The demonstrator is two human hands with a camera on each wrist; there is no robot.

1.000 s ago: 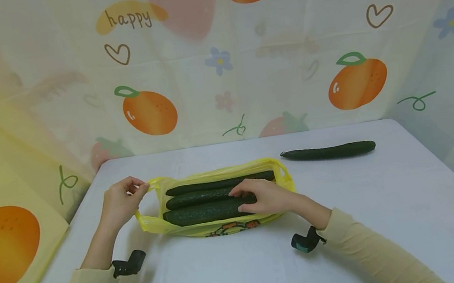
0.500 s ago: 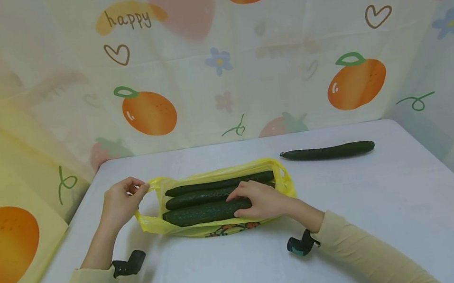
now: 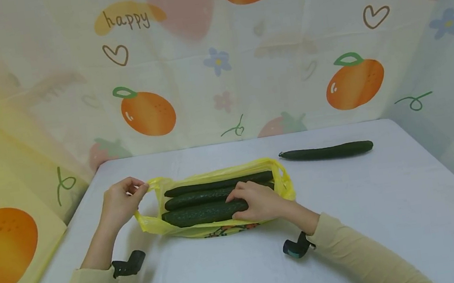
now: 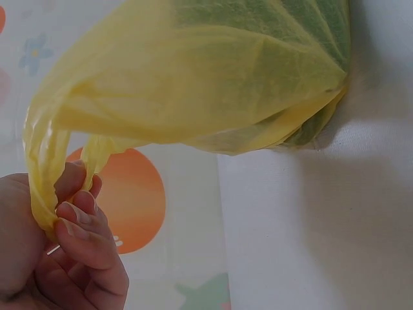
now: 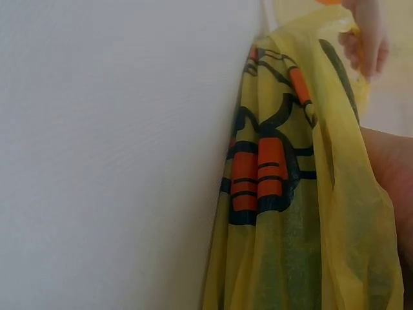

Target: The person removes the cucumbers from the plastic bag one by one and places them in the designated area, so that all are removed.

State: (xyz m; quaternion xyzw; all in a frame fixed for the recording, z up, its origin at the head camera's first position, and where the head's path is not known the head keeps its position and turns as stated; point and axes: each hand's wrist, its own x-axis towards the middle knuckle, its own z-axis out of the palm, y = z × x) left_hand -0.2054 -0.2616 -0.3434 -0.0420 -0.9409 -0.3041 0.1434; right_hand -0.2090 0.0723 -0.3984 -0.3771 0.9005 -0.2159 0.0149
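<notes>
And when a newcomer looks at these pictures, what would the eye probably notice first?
Probably the bright yellow bag on the white table, with three dark green cucumbers side by side in its open mouth. At its left end the left hand pinches a handle, while the right hand curves round the nearest cucumber. Then perhaps the lone cucumber lying outside, at the table's far right.

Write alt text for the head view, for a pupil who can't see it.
A person's left hand holds a yellow plastic bag by a handle, while the right hand has its grip curled over the nearest of three cucumbers side by side inside. A fourth cucumber lies at the back right of the white table.
</notes>
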